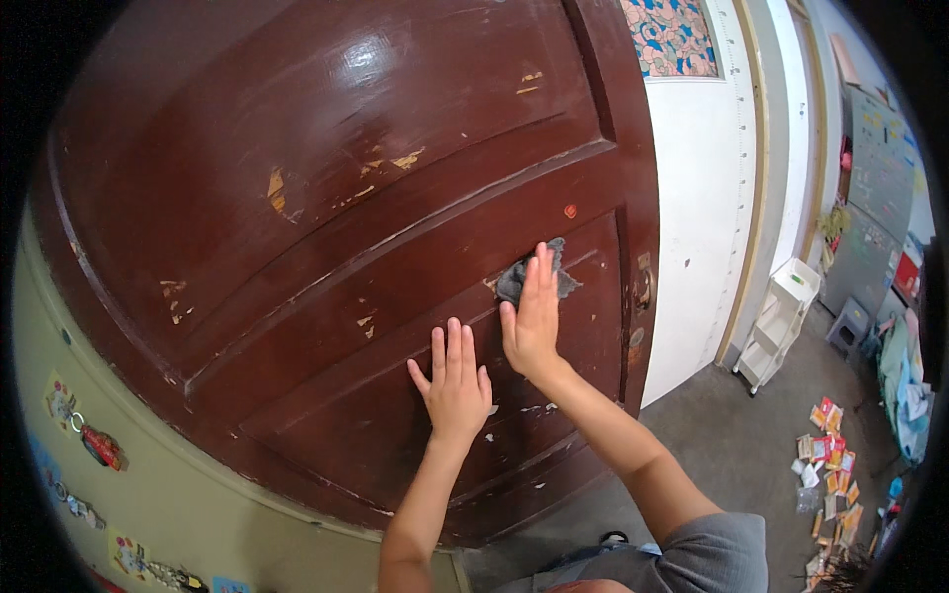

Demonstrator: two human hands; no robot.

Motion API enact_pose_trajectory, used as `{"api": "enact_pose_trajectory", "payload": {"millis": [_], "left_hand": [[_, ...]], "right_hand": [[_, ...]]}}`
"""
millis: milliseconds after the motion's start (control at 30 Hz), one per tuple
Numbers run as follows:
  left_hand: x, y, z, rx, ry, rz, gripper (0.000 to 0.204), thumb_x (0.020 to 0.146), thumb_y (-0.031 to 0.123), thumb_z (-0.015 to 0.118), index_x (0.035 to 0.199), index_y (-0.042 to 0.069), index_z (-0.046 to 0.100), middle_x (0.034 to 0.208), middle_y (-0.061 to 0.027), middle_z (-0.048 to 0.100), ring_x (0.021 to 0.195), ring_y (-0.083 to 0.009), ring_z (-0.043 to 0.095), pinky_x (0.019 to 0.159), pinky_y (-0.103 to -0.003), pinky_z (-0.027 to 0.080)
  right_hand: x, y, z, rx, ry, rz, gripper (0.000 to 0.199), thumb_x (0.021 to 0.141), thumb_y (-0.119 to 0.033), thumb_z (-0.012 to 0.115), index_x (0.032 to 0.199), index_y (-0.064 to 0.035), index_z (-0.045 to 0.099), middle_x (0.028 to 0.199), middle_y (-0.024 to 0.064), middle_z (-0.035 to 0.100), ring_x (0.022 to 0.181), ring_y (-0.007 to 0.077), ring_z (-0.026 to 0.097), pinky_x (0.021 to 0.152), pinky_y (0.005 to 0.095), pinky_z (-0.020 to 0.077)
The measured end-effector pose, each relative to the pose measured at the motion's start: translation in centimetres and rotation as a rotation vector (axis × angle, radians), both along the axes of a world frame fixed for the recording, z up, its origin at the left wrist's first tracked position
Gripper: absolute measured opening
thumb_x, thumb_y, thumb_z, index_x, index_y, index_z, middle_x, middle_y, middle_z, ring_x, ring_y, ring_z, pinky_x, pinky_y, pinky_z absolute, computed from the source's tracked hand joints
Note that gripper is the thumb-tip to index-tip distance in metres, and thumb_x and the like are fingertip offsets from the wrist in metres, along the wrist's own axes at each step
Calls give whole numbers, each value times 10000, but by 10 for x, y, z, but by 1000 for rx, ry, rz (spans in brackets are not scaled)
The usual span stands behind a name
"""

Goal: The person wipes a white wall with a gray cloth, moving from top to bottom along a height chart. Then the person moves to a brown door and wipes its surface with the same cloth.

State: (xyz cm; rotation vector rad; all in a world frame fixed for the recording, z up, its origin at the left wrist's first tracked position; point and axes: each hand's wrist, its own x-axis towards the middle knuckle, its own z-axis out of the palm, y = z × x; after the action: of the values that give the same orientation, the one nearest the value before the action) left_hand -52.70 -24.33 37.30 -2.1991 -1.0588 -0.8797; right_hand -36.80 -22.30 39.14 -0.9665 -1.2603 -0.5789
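A dark reddish-brown wooden door [415, 267] with raised panels and chipped paint fills most of the view. My right hand [534, 321] presses a crumpled grey cloth [510, 284] against it, fingers straight and close together over the cloth. The cloth pokes out on both sides of the fingers, near the upper edge of a lower panel. Lower and to the left, my left hand [457, 387] lies flat on the door surface with fingers stretched out and nothing in it. A metal door handle [644, 287] sits right of my right hand, at the door's edge.
Beyond the door edge stands a white panel [697, 217] with a patterned inset. A white rolling shelf cart [778, 326] and a grey fridge [875, 203] are farther right. Scattered small packets [835, 469] lie on the floor. Keychains [99, 445] hang on the wall at left.
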Motion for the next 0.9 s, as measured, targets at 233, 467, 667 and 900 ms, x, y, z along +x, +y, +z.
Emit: {"api": "enact_pose_trajectory", "payload": {"millis": [233, 467, 667, 900], "left_hand": [[3, 18, -15, 98, -18, -1, 740, 825, 220, 615, 1487, 83, 314, 1578, -72, 233, 1469, -250, 171, 1114, -630, -3], [4, 17, -17, 148, -14, 65, 693, 808, 270, 584, 1451, 89, 400, 1544, -60, 323, 1443, -241, 259, 1132, -590, -38], [4, 19, -21, 176, -10, 83, 710, 795, 267, 587, 1453, 81, 393, 1543, -77, 321, 1442, -259, 257, 1133, -595, -38], [7, 20, -22, 164, -12, 67, 767, 816, 226, 582, 1499, 60, 275, 1587, -105, 195, 1476, -302, 124, 1115, -632, -24]], "right_hand": [[-24, 6, -15, 76, -48, 80, 610, 818, -2, 611, 1368, -35, 349, 1438, 227, 351, 1329, 424, 370, 1087, 531, 315], [41, 5, -16, -14, -341, -18, 647, 740, -105, 712, 1334, -61, 460, 1370, 136, 482, 1294, 339, 463, 1055, 516, 380], [84, 6, -18, -39, -295, -112, 725, 739, -138, 691, 1388, -20, 392, 1391, 185, 441, 1327, 379, 408, 1086, 515, 335], [123, 7, -12, -46, -71, -209, 663, 820, -119, 580, 1412, 39, 326, 1447, 242, 354, 1356, 414, 339, 1124, 512, 260]]}}
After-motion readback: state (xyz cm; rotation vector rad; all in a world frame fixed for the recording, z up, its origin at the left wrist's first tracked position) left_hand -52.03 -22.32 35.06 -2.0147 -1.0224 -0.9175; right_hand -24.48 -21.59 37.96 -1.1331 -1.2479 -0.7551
